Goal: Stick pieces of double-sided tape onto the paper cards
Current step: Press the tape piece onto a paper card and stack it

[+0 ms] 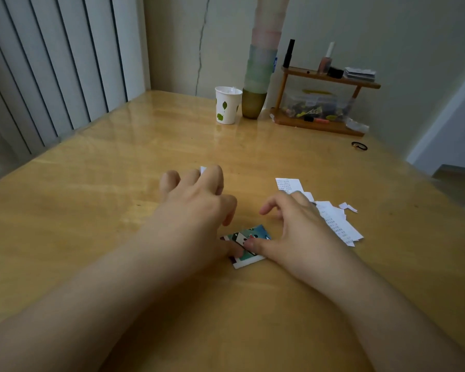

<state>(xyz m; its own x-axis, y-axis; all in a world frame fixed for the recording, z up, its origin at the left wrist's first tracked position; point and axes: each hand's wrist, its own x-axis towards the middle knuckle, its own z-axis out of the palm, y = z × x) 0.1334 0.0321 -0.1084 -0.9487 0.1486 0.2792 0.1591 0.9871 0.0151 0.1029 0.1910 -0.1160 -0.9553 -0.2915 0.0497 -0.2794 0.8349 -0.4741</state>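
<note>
On the wooden table (118, 237), the left hand (196, 200) hovers with fingers loosely spread while the right hand (293, 226), relaxed, presses a thumb on the paper card (249, 237) lying between both thumbs. Light and flimsy, the card likely slides easily; best pinned flat near its edges.

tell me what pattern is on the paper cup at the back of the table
White with green leaves on the paper cup, seen in the head view.
</note>
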